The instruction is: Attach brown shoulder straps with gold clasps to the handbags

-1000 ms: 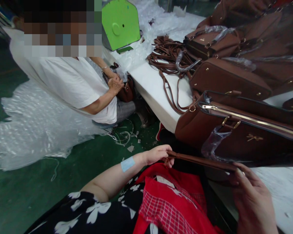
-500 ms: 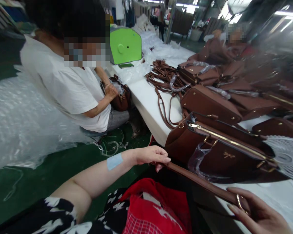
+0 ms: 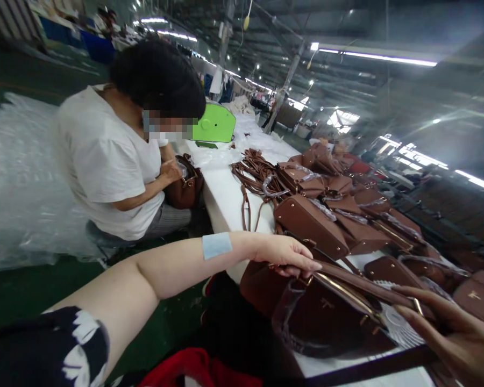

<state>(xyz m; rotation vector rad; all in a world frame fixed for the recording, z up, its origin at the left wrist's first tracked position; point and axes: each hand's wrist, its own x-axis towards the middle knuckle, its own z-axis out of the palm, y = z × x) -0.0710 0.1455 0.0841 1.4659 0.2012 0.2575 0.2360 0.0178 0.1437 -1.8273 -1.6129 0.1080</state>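
My left hand (image 3: 286, 252) reaches across to the near end of a brown handbag (image 3: 326, 317) and pinches the end of a brown strap (image 3: 363, 282) against it. My right hand (image 3: 455, 336) at the lower right holds the strap's other end, fingers curled round it near a gold ring. The strap runs taut between the two hands, above the bag's zipped top. The bag lies on its side at the edge of a white table (image 3: 226, 188), with clear plastic wrapped on its handle.
Several more brown handbags (image 3: 334, 215) and a heap of loose straps (image 3: 258, 172) cover the table. A person in a white shirt (image 3: 108, 161) sits at the left with a bag (image 3: 185, 185) on the lap. Bubble wrap (image 3: 20, 183) lies on the green floor; a green machine (image 3: 218, 124) stands behind.
The camera has tilted up, showing the hall. Both hands have risen with the strap, from below the table edge up to the top of the bag.
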